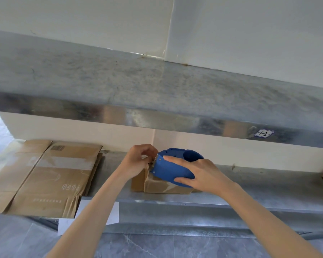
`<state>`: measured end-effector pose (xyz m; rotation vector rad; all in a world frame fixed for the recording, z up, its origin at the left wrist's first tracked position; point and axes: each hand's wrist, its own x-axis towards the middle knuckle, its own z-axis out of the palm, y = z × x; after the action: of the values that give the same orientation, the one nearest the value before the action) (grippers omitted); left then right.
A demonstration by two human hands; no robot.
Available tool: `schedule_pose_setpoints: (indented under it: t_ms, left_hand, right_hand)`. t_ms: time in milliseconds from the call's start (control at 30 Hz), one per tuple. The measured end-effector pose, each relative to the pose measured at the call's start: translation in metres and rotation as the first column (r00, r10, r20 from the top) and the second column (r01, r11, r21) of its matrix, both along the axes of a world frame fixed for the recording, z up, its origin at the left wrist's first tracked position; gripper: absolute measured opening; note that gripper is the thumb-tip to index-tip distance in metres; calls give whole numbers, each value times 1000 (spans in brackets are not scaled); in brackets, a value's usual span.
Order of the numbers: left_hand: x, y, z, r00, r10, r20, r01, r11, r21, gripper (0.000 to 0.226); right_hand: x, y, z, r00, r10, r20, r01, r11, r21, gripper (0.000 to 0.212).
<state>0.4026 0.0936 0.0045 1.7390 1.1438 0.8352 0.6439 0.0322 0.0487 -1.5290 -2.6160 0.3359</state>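
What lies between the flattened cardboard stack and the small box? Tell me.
Bare metal shelf, crossed by the left forearm; the head view shows it.

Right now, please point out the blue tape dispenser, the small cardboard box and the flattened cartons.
blue tape dispenser (171, 170): head view, on its blue side shell.
small cardboard box (157, 186): head view, on its front face.
flattened cartons (63, 175): head view, on the top sheet's middle.

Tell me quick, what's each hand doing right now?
Left hand: fingers curled, pinching at the top edge of the box.
Right hand: gripping the blue tape dispenser, held against the box.
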Motion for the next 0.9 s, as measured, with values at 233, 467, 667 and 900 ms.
schedule_pose_setpoints:
  t_ms: [233, 467, 667, 900]
  left_hand:
    - [-36, 1, -4, 981, 132, 145, -131, 991, -13, 24]
    - [-14, -23, -19, 975, 165, 146, -159, 986, -54, 31]
    - [4, -30, -32, 959, 263, 103, -271, 960, 70, 42]
    - [1, -34, -45, 954, 293, 68, -300, 945, 127, 44]
  right_hand:
    - [33, -2, 14, 997, -62, 51, 63, 998, -2, 73]
    - [45, -14, 29, 990, -139, -9, 138, 987, -81, 73]
    - [40, -12, 35, 987, -160, -18, 154, 973, -169, 63]
    - [33, -1, 38, 986, -160, -52, 138, 946, -292, 59]
